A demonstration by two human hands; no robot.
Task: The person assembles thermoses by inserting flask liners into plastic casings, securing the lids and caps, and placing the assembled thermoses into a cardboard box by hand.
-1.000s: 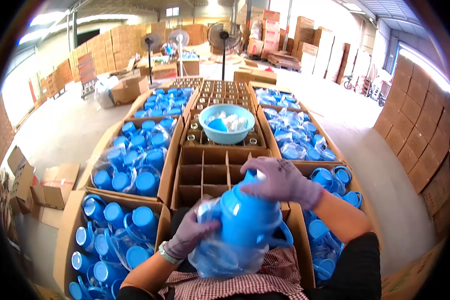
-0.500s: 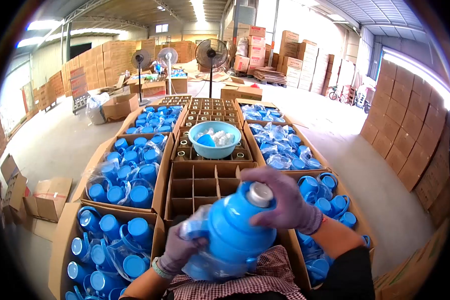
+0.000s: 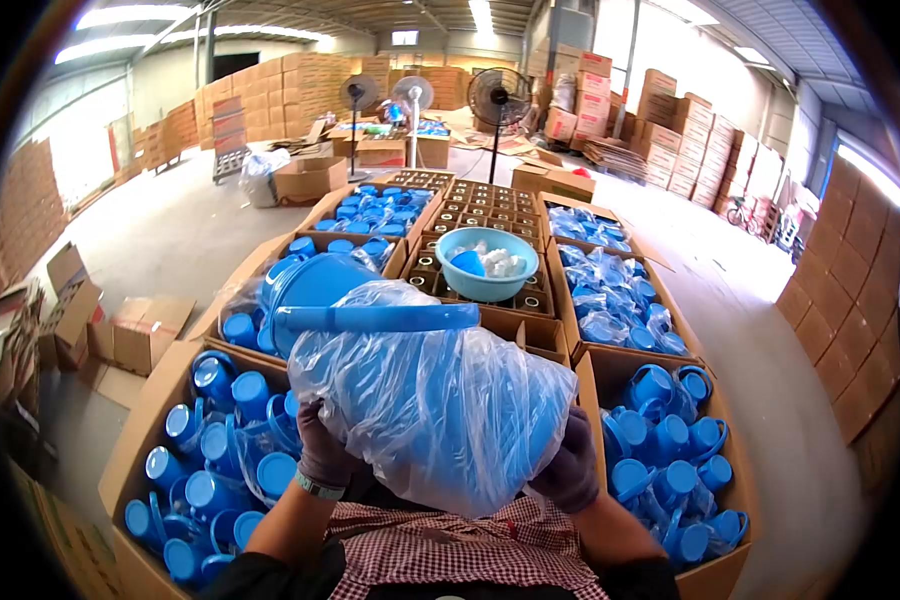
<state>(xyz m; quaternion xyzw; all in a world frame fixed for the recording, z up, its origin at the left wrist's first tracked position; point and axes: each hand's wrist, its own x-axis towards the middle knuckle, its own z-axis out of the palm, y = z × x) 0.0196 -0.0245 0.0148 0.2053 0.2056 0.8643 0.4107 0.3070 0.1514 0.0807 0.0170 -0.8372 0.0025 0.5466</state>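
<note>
A large blue thermos flask (image 3: 320, 282) lies tilted on its side in front of my chest, wrapped mostly in a clear plastic bag (image 3: 440, 405). Its blue handle (image 3: 380, 318) runs across the top, outside the bag. My left hand (image 3: 324, 446), in a purple-grey glove, grips the lower left part, its fingers partly hidden behind the flask. On the opposite end, my right hand (image 3: 570, 468), gloved too, is closed against the bagged side. Below and to the left, a carton (image 3: 130, 455) holds several blue handled pieces.
A light blue basin (image 3: 486, 288) with white pieces and a blue cup sits on a divided carton (image 3: 530, 335). Another carton of blue pieces (image 3: 670, 480) stands at right. Fans (image 3: 498, 97) and stacked boxes (image 3: 855, 290) stand farther off.
The flask has turned from upright onto its side, its silver-coloured top no longer showing. My right hand has left that top for the flask's right side. The view has shifted left.
</note>
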